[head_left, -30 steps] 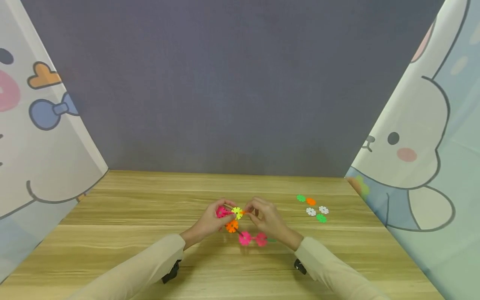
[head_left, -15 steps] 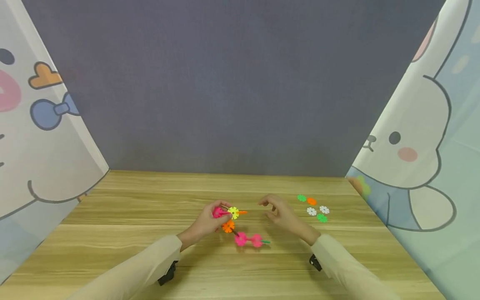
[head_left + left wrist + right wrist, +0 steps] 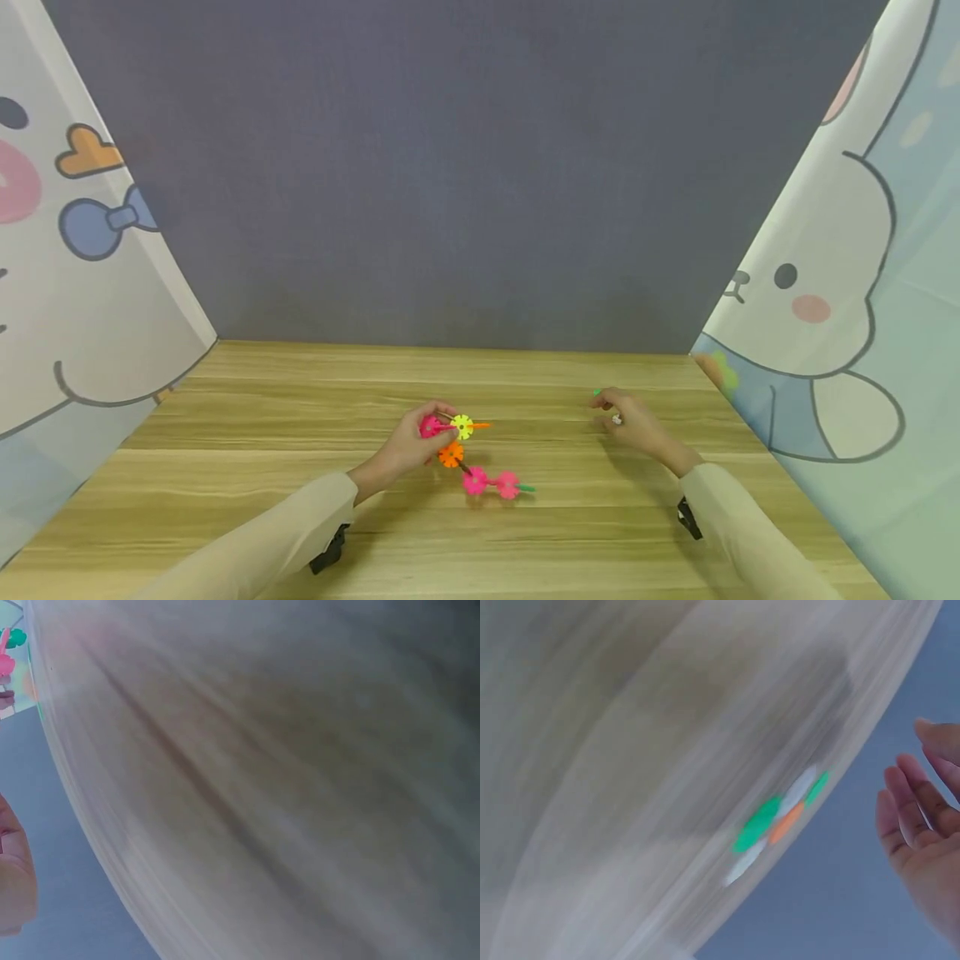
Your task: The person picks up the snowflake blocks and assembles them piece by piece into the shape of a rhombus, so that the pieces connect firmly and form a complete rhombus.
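My left hand (image 3: 405, 443) pinches a chain of joined plastic snowflake discs near its upper end, left of the table's middle. By the thumb, the chain shows a yellow disc (image 3: 462, 427) with an orange disc (image 3: 481, 426) seen edge-on at its right. A pink disc (image 3: 431, 427) lies partly behind the fingers. Lower down hang an orange disc (image 3: 451, 454), two pink discs (image 3: 491, 482) and an edge-on green disc (image 3: 527, 488). Farther right, my right hand (image 3: 637, 427) hovers with relaxed fingers over loose discs, holding nothing; it hides most of them in the head view.
In the right wrist view, loose discs lie close together: a large-looking green disc (image 3: 757, 824), an orange disc (image 3: 787, 823), two white ones and a smaller-looking green one. The wooden table (image 3: 300, 517) ends at a grey back panel (image 3: 472, 183), with printed cloth at both sides.
My right hand has let go of the orange disc beside the yellow one and moved right, over the loose discs. The left hand has shifted slightly left with the chain.
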The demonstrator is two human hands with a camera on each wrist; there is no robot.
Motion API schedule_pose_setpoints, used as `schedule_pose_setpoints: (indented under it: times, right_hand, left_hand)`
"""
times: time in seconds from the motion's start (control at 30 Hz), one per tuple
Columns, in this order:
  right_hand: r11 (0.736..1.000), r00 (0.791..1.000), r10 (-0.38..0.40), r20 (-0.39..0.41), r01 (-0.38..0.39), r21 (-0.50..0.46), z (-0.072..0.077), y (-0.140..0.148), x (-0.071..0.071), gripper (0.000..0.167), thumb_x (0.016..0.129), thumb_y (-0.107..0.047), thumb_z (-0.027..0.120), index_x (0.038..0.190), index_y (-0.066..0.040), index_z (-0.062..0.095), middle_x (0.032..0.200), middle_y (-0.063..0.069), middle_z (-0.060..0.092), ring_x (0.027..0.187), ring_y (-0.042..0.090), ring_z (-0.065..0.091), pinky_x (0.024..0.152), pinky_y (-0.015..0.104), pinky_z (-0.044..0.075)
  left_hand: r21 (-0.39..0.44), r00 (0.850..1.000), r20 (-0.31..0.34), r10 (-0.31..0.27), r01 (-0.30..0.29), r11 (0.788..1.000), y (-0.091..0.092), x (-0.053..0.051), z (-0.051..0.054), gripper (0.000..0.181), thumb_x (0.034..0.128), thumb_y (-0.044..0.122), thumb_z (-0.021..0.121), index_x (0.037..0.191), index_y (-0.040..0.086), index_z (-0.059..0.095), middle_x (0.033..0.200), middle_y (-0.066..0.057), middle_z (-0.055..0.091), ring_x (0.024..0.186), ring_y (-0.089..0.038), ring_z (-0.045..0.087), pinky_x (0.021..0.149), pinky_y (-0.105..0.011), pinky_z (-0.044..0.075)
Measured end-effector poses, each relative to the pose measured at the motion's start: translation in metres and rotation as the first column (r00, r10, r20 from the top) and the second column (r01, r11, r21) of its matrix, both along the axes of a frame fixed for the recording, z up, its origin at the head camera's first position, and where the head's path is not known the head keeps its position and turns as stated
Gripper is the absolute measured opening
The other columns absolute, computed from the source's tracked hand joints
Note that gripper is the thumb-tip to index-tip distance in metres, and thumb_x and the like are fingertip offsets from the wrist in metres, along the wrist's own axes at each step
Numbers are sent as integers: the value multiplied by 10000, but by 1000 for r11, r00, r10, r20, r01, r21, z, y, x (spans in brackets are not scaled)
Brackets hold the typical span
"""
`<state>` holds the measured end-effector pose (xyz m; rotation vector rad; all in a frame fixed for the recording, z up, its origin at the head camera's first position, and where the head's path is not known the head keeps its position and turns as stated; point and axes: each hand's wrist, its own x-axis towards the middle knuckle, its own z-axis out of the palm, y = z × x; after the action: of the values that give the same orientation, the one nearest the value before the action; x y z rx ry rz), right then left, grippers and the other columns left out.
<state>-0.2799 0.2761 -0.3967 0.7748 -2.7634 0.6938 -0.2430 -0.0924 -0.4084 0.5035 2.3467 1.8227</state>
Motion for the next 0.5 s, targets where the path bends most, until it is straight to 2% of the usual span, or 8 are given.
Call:
schedule_pose_setpoints:
  times: [0.23, 0.4, 0.5]
  right_hand:
    - [998, 994, -56, 92, 53, 35, -3, 24, -8, 217, 820, 13, 615, 1026, 59, 563, 1025, 202, 592, 946, 361, 546, 797, 482, 484]
    - [998, 989, -62, 137, 57, 40, -3, 33, -10, 218, 814, 42, 606, 1022, 83, 556, 1022, 219, 590, 949, 376, 550, 802, 486, 488]
    - [997, 985, -65, 161, 56, 60, -4, 35, -11, 200, 797, 68, 607, 991, 77, 563, 1002, 206, 593, 944, 368, 561, 804, 472, 497]
  left_hand:
    - [-4, 1000, 14, -1, 1, 1000, -1, 1, 2, 295, 864, 158, 627, 1139, 84, 549, 906, -87, 605, 444, -79, 372, 403, -190, 345]
    - [-10, 1000, 15, -2, 2, 1000, 0, 2, 4, 299, 869, 137, 619, 1153, 80, 545, 885, -88, 601, 448, -85, 371, 410, -196, 347]
    - [-18, 1000, 10, -2, 2, 1000, 0, 5, 9, 293, 876, 106, 602, 1159, 61, 541, 894, -95, 603, 455, -90, 371, 418, -193, 348]
